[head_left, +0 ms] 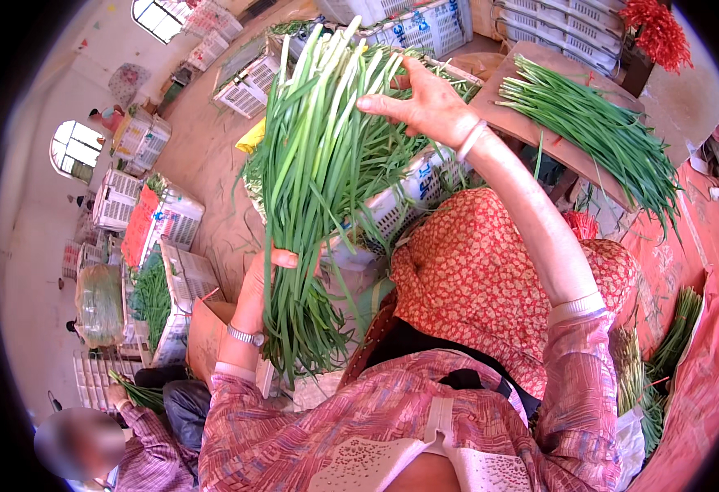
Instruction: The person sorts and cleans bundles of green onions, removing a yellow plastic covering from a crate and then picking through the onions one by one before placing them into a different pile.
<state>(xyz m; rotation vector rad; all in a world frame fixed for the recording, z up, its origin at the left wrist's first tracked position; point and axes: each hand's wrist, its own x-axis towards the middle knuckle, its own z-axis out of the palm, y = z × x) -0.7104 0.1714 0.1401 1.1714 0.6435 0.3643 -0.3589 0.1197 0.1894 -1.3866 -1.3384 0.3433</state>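
A long bunch of garlic chives (306, 172) stands upright in front of me, pale stem ends up and green leaf tips hanging down. My left hand (254, 283) is closed round its lower part, thumb across the leaves. Beside the pale ends, my right hand (435, 107) is open, its thumb and forefinger spread apart; some of its other fingers are hidden. Behind the bunch, more loose chives fill a white plastic crate (413, 195) by my knees. A second pile of chives (593, 131) lies on a board at the right.
The brown board (490, 98) sits close to my right forearm. Red ties (659, 33) hang at the far right. Stacked white crates (560, 37) stand at the back, and several more line the left. A co-worker (158, 435) sits at lower left, a hand on chives.
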